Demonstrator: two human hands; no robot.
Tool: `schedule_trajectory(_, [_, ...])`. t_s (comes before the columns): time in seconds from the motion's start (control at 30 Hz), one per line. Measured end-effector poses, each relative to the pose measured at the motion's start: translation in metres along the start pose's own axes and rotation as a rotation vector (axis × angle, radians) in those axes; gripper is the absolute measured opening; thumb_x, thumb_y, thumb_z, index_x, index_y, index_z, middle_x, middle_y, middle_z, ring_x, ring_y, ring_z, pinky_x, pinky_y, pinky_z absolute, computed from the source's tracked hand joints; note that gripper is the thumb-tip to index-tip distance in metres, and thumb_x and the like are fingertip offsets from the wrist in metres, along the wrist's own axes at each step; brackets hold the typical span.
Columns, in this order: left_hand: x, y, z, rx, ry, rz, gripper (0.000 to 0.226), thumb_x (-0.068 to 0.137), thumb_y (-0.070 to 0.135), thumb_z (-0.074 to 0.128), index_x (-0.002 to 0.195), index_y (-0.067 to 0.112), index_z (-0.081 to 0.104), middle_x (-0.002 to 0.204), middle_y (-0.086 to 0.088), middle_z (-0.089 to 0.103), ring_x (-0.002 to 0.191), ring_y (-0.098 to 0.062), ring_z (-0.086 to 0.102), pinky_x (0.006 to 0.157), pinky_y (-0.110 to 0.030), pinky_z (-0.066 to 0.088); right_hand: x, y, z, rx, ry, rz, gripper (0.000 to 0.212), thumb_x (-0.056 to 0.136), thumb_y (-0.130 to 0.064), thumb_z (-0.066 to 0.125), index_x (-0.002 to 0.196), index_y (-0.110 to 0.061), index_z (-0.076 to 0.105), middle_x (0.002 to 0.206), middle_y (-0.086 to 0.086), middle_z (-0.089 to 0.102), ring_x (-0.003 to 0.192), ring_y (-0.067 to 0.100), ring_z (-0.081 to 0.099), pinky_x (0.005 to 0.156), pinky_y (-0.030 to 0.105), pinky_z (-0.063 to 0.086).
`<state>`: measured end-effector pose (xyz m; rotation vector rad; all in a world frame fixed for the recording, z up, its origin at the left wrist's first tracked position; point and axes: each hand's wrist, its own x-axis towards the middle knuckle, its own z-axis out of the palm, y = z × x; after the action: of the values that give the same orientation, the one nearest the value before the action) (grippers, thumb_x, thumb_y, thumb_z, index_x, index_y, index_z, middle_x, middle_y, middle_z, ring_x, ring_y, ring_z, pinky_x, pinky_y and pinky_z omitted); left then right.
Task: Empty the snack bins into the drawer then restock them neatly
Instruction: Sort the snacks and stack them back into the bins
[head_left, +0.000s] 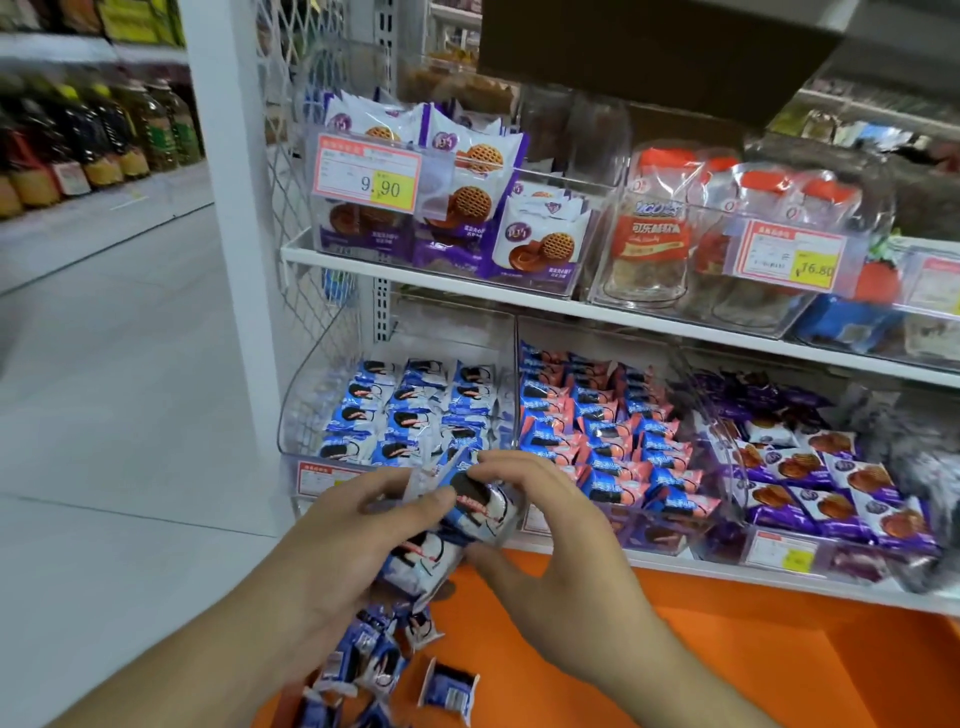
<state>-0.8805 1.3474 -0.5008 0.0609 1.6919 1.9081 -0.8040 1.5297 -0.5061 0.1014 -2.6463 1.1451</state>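
My left hand (337, 545) and my right hand (550, 545) together grip a small bunch of blue-and-white cookie packs (462, 525) just in front of the lower left clear bin (311, 395). That bin holds neat rows of the same blue-white packs (410, 410). Below my hands lies the open orange drawer (727, 649), with several loose blue-white packs (374, 670) in its left part. The bin to the right holds rows of blue-and-pink packs (602, 431).
A third lower bin holds purple waffle-cookie packs (810, 478). The upper shelf (467, 283) carries bins of purple cookie packs (457, 208) and red-labelled packs (654, 228). A white post (228, 208) stands left of the shelves, with tiled aisle floor (104, 415) beyond.
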Motion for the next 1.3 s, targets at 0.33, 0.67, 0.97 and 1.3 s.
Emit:
schedule_trajectory(0.33, [0.016,0.027,-0.061,0.358,0.220,0.088,0.043,0.081,0.039,0.086,0.116,0.044,0.063,0.123,0.011,0.059,0.107,-0.008,0.063,0.091,-0.034,0.048,0.056,-0.010,0.024,-0.173,0.093,0.059,0.036,0.093,-0.035,0.078,0.113,-0.050,0.052,0.098,-0.028,0.055,0.091,-0.006,0.054,0.075,0.011,0.039])
schedule_trajectory(0.67, [0.058,0.023,-0.125,0.294,0.392,0.031,0.035,0.079,0.050,0.085,0.102,0.037,0.063,0.102,0.012,0.067,0.077,-0.013,0.071,0.076,-0.036,0.061,0.273,0.071,0.127,-0.488,0.005,0.021,0.027,0.090,-0.022,0.070,0.116,-0.021,0.061,0.093,0.008,0.064,0.080,0.029,0.060,0.065,0.033,0.041])
schedule_trajectory(0.97, [0.075,0.024,-0.121,0.250,0.342,0.055,0.059,0.079,0.058,0.080,0.131,0.041,0.058,0.105,0.028,0.054,0.099,-0.013,0.071,0.089,-0.037,0.057,0.298,0.089,0.142,-0.531,-0.039,0.032,0.026,0.095,-0.020,0.059,0.117,-0.023,0.073,0.112,0.001,0.071,0.102,0.031,0.069,0.084,0.044,0.061])
schedule_trajectory(1.3, [0.059,0.030,-0.107,0.227,0.353,0.112,0.034,0.073,0.061,0.084,0.102,0.047,0.072,0.104,0.008,0.075,0.082,-0.011,0.075,0.080,-0.044,0.064,0.171,-0.013,0.062,0.183,-0.282,0.016,0.021,0.090,-0.013,0.082,0.107,-0.025,0.076,0.104,-0.003,0.075,0.099,0.017,0.070,0.080,0.040,0.058])
